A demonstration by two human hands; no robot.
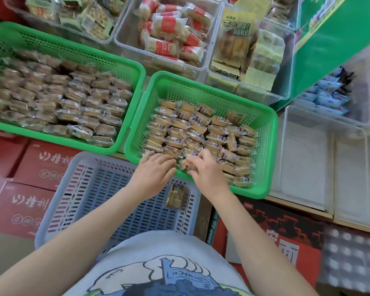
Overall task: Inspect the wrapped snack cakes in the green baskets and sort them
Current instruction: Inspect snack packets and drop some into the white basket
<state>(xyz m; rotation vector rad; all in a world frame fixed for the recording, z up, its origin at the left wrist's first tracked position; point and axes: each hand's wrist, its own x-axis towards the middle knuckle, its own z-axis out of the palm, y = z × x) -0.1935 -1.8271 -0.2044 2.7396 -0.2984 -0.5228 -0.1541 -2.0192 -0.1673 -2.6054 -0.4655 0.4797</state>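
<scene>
Our right hand [203, 169] pinches a clear-wrapped snack cake [187, 166], long axis sideways, at the right green basket's [263, 189] near edge; our left hand [156, 167] lies flat-fingered on the cakes beside it.

- Both bare forearms run up from the bottom corners of the frame and converge near the centre.
- The left hand [153, 167] lies palm down just left of centre, fingers reaching forward and slightly spread, fingertips touching the wrapped snack cakes [173, 149] in front of it.
- The right hand [203, 169] sits just beside it, to the right, back of the hand up, fingers curled inward and pinching a wrapped snack cake [187, 166].
- The two hands are nearly touching.
</scene>
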